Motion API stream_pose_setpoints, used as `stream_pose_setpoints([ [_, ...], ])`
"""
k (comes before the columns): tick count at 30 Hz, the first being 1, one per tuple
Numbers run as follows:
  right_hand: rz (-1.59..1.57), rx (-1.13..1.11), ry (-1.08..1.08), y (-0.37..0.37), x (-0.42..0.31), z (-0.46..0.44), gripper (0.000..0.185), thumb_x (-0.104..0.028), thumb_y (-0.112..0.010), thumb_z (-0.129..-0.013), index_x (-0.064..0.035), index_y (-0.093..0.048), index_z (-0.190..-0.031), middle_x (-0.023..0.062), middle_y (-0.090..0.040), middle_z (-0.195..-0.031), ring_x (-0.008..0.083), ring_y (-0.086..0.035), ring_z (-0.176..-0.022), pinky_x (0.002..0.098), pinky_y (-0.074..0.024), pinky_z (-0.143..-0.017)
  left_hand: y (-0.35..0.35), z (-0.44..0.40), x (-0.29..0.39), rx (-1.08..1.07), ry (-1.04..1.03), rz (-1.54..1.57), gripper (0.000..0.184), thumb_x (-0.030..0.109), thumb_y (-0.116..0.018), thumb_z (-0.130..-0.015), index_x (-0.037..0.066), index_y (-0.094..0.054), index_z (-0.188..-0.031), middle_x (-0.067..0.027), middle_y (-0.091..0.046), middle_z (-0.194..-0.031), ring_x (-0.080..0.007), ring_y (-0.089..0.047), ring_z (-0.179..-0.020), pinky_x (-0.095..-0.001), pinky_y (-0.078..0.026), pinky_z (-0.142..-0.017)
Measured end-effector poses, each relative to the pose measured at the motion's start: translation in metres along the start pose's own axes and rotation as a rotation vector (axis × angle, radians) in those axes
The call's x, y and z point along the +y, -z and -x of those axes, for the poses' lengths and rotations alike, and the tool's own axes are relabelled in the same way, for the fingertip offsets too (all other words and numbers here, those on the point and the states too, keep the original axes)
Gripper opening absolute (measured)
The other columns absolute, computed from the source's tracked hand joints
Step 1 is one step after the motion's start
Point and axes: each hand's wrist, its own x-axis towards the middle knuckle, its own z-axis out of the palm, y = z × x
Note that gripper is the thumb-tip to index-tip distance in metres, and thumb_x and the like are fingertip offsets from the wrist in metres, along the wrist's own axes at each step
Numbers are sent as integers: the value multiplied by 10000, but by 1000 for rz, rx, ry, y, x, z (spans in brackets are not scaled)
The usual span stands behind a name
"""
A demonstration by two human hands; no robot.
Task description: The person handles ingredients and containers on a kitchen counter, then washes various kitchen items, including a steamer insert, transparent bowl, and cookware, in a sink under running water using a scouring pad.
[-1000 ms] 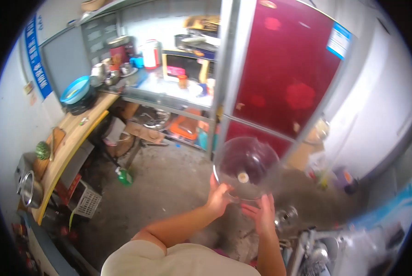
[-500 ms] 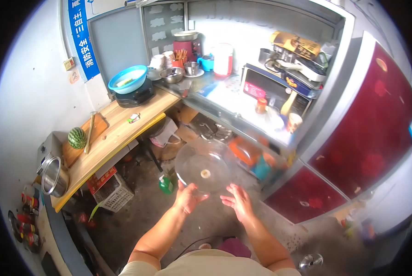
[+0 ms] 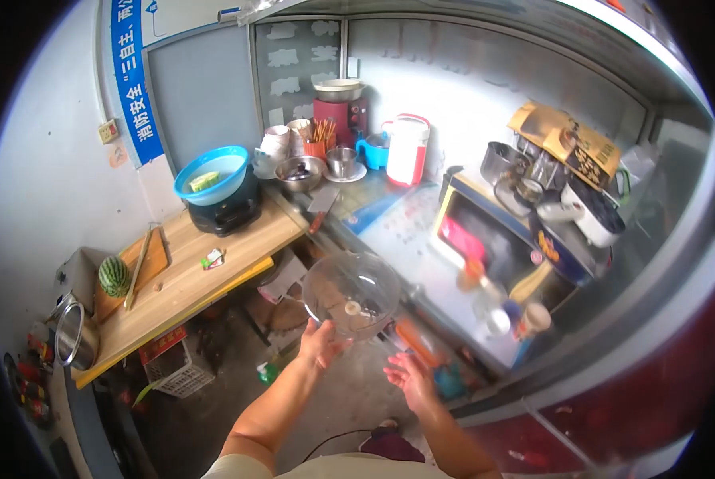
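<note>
A clear, round transparent lid or bowl with a pale knob at its centre [image 3: 351, 287] hangs in front of me over the floor. My left hand [image 3: 321, 343] grips its lower left rim, thumb up against the edge. To the right, my right hand [image 3: 410, 378] is off the rim, its fingers apart and holding nothing. Beyond the clear piece lies a cleaver [image 3: 321, 209] on the counter's near left edge.
The wooden table [image 3: 238, 249] at left bears a blue basin [image 3: 211, 174], a watermelon [image 3: 114, 276] and a steel pot [image 3: 78, 335]. The metal counter [image 3: 397, 231] holds bowls, a red-white jug [image 3: 408, 152] and a microwave [image 3: 493, 239]. A basket [image 3: 183, 369] stands below.
The view has swung from the red fridge toward the counter and come closer to it. My right hand, earlier at the clear piece's rim, is now apart from it.
</note>
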Motion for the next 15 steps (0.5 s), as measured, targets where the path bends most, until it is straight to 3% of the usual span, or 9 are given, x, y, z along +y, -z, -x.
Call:
stream_pose_setpoints([
  [2,9,6,-14,13,-16,-36,243,-227,-489,-899,-23,-491,-1030,159,-568,-1032,230,-617,-801,303,-503,-648,-27,-43,1,130,19,-1,500,77,-497,-849,151,-264,-1285,-108,-421,-1187,-312,-500,-1006,-523,-505,-747],
  [5,72,34,-11,18,-42,-77,217,-210,-486,-897,-29,-495,-1018,144,-577,-1009,216,-616,-786,291,-495,-626,-50,-99,6,9,-48,-13,530,77,-508,-849,88,-230,-1301,-131,-402,-1207,-303,-496,-1014,-509,-513,-744],
  [9,51,94,-54,19,-50,-122,176,-186,-485,-890,-45,-512,-992,110,-592,-955,195,-608,-742,277,-482,-600,-81,-170,25,178,-24,-29,609,84,-553,-827,-6,-183,-1303,-148,-365,-1252,-277,-462,-1067,-480,-531,-739],
  [12,36,174,-60,18,-47,-153,144,-181,-487,-885,-65,-531,-958,81,-600,-889,177,-595,-695,272,-474,-587,-90,-240,35,263,-19,-65,638,85,-561,-825,15,-166,-1320,-147,-354,-1268,-276,-447,-1087,-465,-536,-730],
  [15,17,296,-24,7,-51,-180,147,-165,-466,-892,-53,-531,-962,87,-604,-893,173,-596,-695,272,-476,-592,-100,-316,48,219,5,-75,515,106,-589,-824,24,-307,-1247,-132,-385,-1238,-275,-483,-1020,-441,-551,-675],
])
